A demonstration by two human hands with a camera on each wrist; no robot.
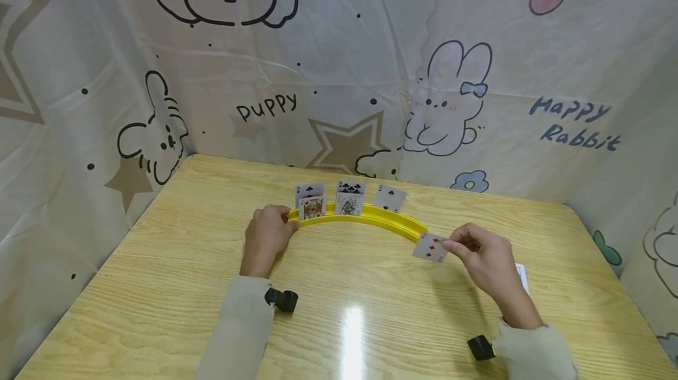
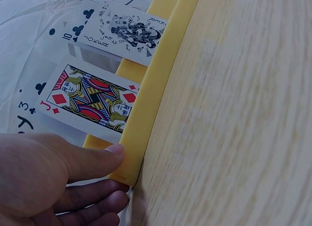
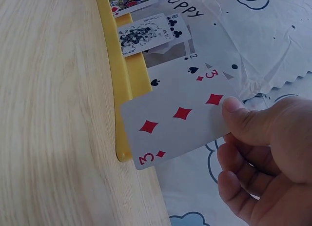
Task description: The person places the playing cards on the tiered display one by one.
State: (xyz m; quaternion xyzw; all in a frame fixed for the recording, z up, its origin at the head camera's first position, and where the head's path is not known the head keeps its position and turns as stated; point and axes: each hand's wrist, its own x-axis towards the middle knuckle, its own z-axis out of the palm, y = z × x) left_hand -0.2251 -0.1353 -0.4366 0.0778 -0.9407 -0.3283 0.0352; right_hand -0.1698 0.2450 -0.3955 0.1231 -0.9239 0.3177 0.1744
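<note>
Yellow rack (image 1: 392, 223): curved, toward far edge of bench (image 1: 349, 280)
Left hand (image 1: 267, 234): grips rack's left end
Right hand (image 1: 484, 255): pinches three of diamonds (image 1: 430, 247)

Rack (image 1: 392, 220) sits on the table (image 1: 328, 286), cloth (image 1: 339, 62) behind; left end of rack: jack of diamonds (image 1: 312, 207) in front, three of clubs (image 1: 309, 188) behind it; next to the right: joker (image 1: 349, 205) in front, ten of clubs (image 1: 351, 186) behind; right of those, two of spades (image 1: 389, 198); left hand (image 1: 267, 233) on rack's left end; three of diamonds (image 1: 430, 247) at rack's right end, in right hand (image 1: 487, 256); another card (image 1: 522, 276) on the table beside the right wrist, partly hidden.
</note>
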